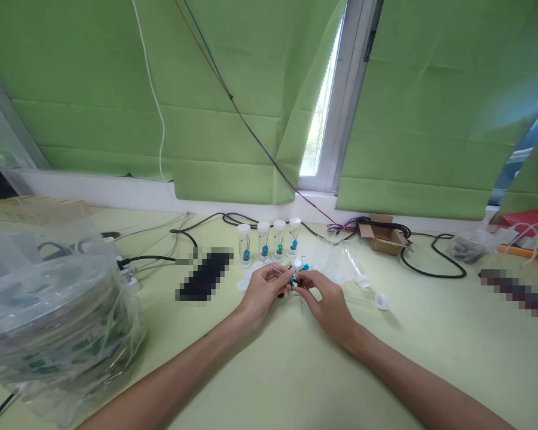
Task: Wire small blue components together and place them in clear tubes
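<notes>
1. Nearby, over a smooth, pale yellow tabletop (278, 382), the left hand (262, 292) and right hand (326, 298) meet, wrists angled inward, fingers bent.
2. Between their fingertips sits a small blue-and-black piece (292, 280); the left thumb and fingers pinch it from the left, the right thumb and forefinger from the right. Its finer detail is too small to tell.
3. Just beyond, another blue piece (305, 267) lies near the right fingers.
4. Farther off, four clear cylindrical tubes (263, 240) with white caps stand upright in a row, blue or green pieces inside.
5. Farthest, creased green fabric blinds (233, 131) hang.
</notes>
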The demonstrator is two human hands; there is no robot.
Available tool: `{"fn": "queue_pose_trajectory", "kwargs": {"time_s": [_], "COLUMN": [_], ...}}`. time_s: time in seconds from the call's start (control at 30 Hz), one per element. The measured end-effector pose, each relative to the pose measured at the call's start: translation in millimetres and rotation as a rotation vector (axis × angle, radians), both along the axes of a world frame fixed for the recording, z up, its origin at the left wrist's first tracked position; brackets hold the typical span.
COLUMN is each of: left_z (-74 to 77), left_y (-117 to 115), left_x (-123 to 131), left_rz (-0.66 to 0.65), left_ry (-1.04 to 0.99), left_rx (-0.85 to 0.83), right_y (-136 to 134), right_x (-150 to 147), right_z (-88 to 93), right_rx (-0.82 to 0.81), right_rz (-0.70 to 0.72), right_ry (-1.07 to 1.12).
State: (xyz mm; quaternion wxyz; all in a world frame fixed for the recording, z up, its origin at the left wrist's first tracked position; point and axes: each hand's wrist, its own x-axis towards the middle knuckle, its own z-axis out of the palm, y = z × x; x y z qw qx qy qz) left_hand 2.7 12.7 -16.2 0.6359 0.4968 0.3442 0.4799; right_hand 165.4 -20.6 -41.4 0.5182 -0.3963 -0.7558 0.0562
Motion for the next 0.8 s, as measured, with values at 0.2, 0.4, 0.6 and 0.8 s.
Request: {"fn": "queue_pose_trajectory", "kwargs": {"time_s": [0.2,0.4,0.6,0.8], "left_z": [-0.6,3.0,4.3,3.5], "left_y": [0.4,-2.2,-3.5,-3.4], "left_x": [-0.9,0.0,1.3,2.0], "left_rz": [-0.009,0.001,0.007,0.018], "left_ry": [0.001,0.000,0.001,0.002], "left_rx": [0.013,-0.011,-0.008,-0.006], "right_y": [0.2,-0.8,-1.2,-1.7], "right_x": [-0.4,-0.6,-2.7,-3.2], "right_z": [-0.4,1.9,6.0,5.9], "right_rx": [0.011,0.005,0.054,0.085], "right_rz": [-0.006,0.007,0.004,0.002], "right_ry": [0.013,0.036,0.047,0.043]}}
